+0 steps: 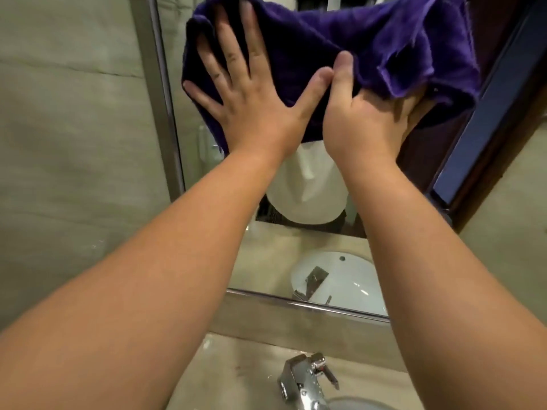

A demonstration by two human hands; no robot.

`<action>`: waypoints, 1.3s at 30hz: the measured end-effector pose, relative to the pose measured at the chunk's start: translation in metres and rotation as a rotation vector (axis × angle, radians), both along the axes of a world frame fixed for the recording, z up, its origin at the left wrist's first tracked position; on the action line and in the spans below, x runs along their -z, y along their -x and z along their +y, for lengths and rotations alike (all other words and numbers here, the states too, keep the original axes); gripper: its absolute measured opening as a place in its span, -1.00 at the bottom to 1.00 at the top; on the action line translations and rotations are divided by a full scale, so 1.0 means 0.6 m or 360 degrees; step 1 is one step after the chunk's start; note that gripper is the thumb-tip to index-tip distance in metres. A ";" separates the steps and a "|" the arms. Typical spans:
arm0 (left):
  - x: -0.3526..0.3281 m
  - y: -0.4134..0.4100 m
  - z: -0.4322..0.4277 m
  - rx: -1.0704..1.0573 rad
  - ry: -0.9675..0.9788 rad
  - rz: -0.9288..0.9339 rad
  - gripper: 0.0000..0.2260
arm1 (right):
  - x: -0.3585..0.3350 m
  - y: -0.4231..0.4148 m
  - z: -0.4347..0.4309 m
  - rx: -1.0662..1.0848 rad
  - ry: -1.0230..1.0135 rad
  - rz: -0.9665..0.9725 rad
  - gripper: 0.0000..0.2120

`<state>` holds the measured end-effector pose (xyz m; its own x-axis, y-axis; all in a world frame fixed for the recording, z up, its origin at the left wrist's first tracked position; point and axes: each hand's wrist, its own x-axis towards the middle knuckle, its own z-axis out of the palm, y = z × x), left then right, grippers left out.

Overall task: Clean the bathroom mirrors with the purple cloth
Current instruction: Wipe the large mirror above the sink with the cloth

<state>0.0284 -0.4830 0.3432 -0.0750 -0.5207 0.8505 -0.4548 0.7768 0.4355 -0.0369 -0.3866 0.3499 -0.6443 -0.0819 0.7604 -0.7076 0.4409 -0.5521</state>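
The purple cloth (325, 39) is spread against the upper part of the bathroom mirror (266, 255). My left hand (251, 96) lies flat on the cloth's left half, fingers apart, pressing it to the glass. My right hand (367, 113) grips the cloth's bunched lower right part, thumb up on the front, the other fingers hidden under the fabric. The mirror's top is hidden by the cloth; its lower part reflects a white shirt and the basin.
A metal frame (159, 108) edges the mirror on the left, beside a beige tiled wall (65, 128). A dark door frame (488, 113) runs at the right. Below stand a chrome tap (305, 380) and the white basin rim (355, 405) on a stone counter.
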 end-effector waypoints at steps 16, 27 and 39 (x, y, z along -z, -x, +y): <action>0.619 -0.077 0.053 0.0222 -0.1271 -0.0979 0.09 | 0.587 -0.135 0.094 -0.0119 -0.0881 -0.0878 -0.35; 0.146 -0.050 -0.046 0.0178 -0.0417 -0.0076 0.03 | 0.110 -0.080 -0.047 -0.0232 -0.0058 -0.0114 -0.29; 0.310 -0.106 -0.117 0.0130 -0.0080 -0.0507 0.07 | 0.298 -0.114 -0.074 -0.0273 -0.0289 -0.0393 -0.43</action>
